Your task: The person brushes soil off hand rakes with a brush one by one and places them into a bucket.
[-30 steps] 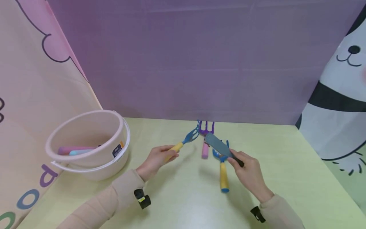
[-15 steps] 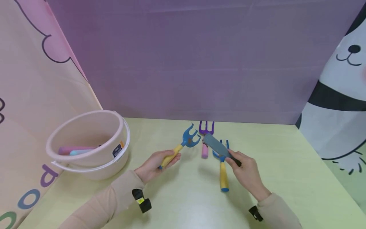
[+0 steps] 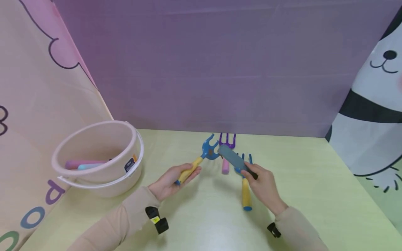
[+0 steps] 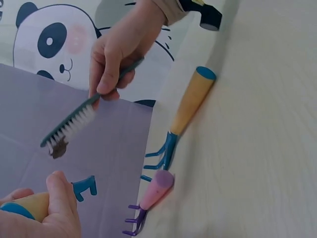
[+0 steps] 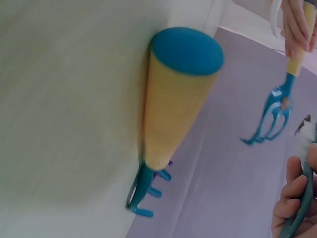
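In the head view, my left hand grips the yellow handle of a small garden hand rake. Its blue, curved tines point up and away, and a brown smudge marks the face. My right hand pinches the dark handle of a brush. The brush tip is close beside the rake's head; whether they touch I cannot tell. White bristles show in the left wrist view, with a brown clump at their end. Beneath the brush lie a second yellow-handled blue rake and a purple rake with a pink handle.
Two nested pale buckets stand at the left of the table. Pink and light-blue handles lie inside. A purple backdrop rises behind, with a panda-printed sheet at the right.
My left hand has rolled the rake so its face shows upward. The brush in my right hand has moved left, closer to the rake's head. The rakes on the table have not moved.
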Tool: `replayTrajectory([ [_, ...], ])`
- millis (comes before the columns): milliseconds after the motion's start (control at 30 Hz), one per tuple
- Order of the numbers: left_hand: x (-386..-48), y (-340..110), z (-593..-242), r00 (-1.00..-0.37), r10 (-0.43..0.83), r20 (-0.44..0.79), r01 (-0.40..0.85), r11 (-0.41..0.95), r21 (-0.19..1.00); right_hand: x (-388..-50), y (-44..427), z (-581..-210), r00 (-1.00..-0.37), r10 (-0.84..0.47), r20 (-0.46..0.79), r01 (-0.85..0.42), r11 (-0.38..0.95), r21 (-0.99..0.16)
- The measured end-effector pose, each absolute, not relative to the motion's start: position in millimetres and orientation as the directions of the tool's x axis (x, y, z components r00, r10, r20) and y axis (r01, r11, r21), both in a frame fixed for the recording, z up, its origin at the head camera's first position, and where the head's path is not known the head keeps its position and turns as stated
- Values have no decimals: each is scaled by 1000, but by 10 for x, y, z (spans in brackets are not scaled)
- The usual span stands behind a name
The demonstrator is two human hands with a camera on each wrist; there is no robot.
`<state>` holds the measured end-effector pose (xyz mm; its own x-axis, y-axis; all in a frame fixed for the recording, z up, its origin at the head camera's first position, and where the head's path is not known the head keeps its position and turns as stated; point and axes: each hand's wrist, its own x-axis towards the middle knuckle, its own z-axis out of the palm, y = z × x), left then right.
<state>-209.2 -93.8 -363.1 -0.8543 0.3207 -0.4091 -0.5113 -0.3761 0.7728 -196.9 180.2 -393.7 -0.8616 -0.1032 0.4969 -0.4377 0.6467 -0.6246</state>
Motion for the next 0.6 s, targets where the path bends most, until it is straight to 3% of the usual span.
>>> replayTrajectory([
  [333,-2067,-828,-3529,-820,402,-407,-564,-448,694,-2079,1668,-3984,-868,-88,489,-453,546,-705],
  [600,-2069,-771,-3449,-814,403,-419,-579,-493,650,-2106,1557,-3999,-815,-60,576,-498,581,-644],
])
